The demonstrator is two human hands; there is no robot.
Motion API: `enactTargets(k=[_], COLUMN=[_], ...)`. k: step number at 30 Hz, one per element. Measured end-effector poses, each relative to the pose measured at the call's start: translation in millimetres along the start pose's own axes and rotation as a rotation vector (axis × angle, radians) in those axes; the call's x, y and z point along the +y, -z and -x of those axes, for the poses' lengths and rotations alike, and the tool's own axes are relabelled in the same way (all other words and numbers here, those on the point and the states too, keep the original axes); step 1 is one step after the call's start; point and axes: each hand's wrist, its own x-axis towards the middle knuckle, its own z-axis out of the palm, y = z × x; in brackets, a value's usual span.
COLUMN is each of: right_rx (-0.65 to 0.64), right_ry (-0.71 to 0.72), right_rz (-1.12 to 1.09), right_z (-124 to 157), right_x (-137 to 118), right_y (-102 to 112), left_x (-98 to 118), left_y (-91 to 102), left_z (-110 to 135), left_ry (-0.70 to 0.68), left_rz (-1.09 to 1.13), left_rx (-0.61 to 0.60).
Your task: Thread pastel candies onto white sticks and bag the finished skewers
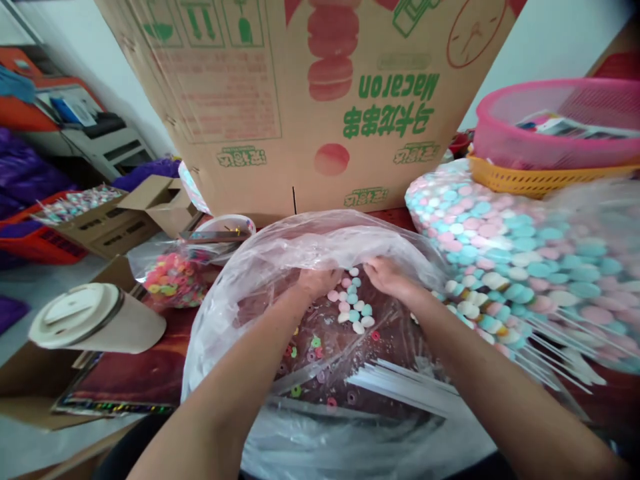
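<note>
A large clear plastic bag (235, 273) lies spread in front of me. Both my arms reach into it. My left hand (320, 281) is closed at the bag's far inner side, gripping a fold of the film; its fingertips are partly hidden. To the right, my right hand (387, 275) has its fingers closed on the same film. Between the hands lie several pink, blue and white candy discs (354, 300). Nearer to me in the bag are small coloured ring candies (316, 342) and a bundle of white sticks (400, 385).
A tall cardboard box (240, 120) stands behind the bag. At right lies a big bag of pastel candies (540, 247), with an orange basket (550, 177) and pink basket (500, 133) above. At left are a lidded cup (125, 323) and a bag of ring candies (175, 277).
</note>
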Motion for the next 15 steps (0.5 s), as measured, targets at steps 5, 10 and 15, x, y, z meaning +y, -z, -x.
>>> enactTargets(k=[5,10,15], right_rx=[0.014,-0.005,0.01], right_ry=[-0.008,0.107,0.114], right_rz=[0.023,-0.018,-0.02], right_z=[-17.5,-2.1,-11.0], right_x=[-16.1,-19.0,-18.3], right_y=[-9.9,-4.5,-2.5], left_x=[2.7,-1.0,-11.9], left_y=[11.4,41.2,78.4], left_z=[17.9,44.9,92.0], left_ry=[-0.035,-0.062,0.064], left_rz=[0.041,0.124,-0.015], left_rx=[-0.121,-0.082,-0.1])
